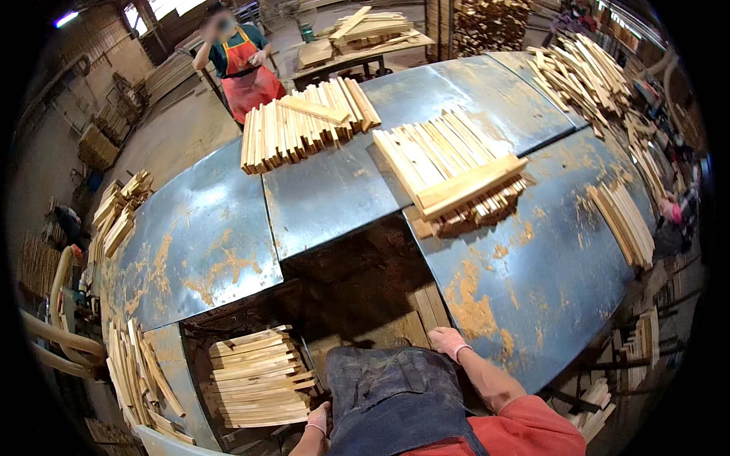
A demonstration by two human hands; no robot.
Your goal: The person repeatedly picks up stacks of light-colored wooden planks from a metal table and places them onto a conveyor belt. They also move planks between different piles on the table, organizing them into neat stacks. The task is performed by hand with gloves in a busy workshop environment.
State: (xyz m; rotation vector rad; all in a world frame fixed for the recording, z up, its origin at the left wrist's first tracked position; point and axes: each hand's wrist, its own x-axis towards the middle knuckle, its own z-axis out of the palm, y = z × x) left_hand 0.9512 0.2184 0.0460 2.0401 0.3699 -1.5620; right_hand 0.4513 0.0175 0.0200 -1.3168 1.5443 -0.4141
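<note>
My right hand (449, 342), in a pale pink glove, rests at the near inner edge of the metal table (525, 289), its fingers curled over that edge. Just beyond it, narrow boards (430, 313) lie in the dark gap below the table's surface. Low beside my apron, my left hand (319, 419) is next to a stack of light wooden slats (258, 380); its fingers are mostly hidden, and I cannot make out anything in it. The slats lie side by side in a lower bay at the left.
On the table stand a slat pile (304, 125) at the far side and another slat stack (449, 156) with a board across it. More slats (623, 220) lie at the right. A person (247, 64) in a red apron stands beyond the far left edge. Sawdust (471, 304) streaks the metal.
</note>
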